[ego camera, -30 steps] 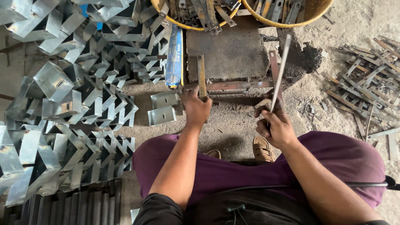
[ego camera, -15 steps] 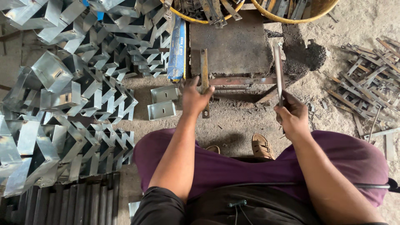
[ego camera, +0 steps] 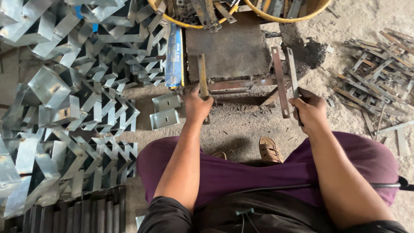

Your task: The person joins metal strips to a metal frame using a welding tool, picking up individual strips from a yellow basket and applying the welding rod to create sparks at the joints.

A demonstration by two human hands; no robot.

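Observation:
My left hand (ego camera: 197, 105) grips a narrow yellowish metal lever bar (ego camera: 202, 73) that lies across the front of a dark steel block (ego camera: 228, 49) on a low metal frame. My right hand (ego camera: 309, 110) is closed around the lower end of a thin flat metal strip (ego camera: 292, 71), which lies along the block's right side. A second rusty strip (ego camera: 279, 82) lies just left of it, untouched. I sit with purple trousers (ego camera: 241, 172) over my knees and a sandalled foot (ego camera: 270, 149) below the frame.
Heaps of folded shiny sheet-metal brackets (ego camera: 73, 99) fill the left side; two flat bracket blanks (ego camera: 164, 111) lie by my left hand. Loose metal strips (ego camera: 375, 73) are scattered at right. Yellow-rimmed baskets of strips (ego camera: 202, 11) stand behind the block, and a blue box (ego camera: 174, 56) beside it.
My right hand has brought the thin strip from upright and raised down to lie flat beside the steel block. My left hand has stayed on the lever bar.

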